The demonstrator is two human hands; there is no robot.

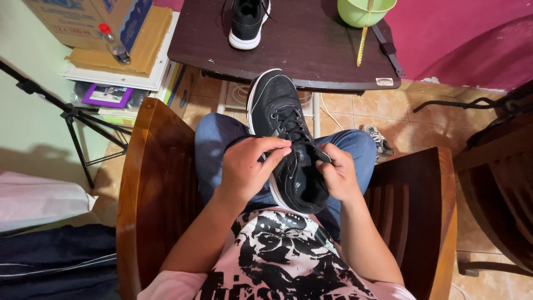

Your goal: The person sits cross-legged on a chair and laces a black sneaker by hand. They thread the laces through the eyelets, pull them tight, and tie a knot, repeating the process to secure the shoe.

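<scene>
The black sneaker (pixel 286 139) lies on the lap, toe towards 12 o'clock; the left hand (pixel 247 166) pinches a lace at its tongue and the right hand (pixel 336 175) grasps the collar at 3 o'clock, so a firm, even pull seems best.

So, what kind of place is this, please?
Probably a room in a home, not a workshop: a wooden chair, a small dark table bearing a second black shoe, tiled floor, and stacked cardboard boxes.
</scene>
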